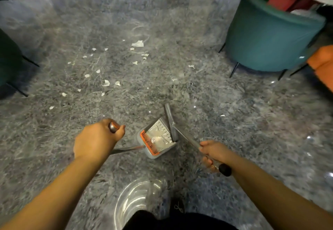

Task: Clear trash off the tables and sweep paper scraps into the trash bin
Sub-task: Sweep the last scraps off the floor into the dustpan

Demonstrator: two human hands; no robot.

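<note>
Dustpan (156, 140) sits on the floor (234, 121) at centre, between the two hands and ahead of the person. Left hand (97, 140) grips the top of the dustpan handle (126, 150), to the pan's left. Right hand (212, 155) grips the broom handle (189, 138), to the pan's right; the broom head (170, 119) rests in the pan at its far right side. Crumpled scraps lie inside the pan. Paper scraps (137, 43) lie scattered on the floor beyond the pan, mostly ahead and to the left. An armchair (270, 38) stands far right. Trash bin (133, 204) stands nearest the person, behind the pan.
</note>
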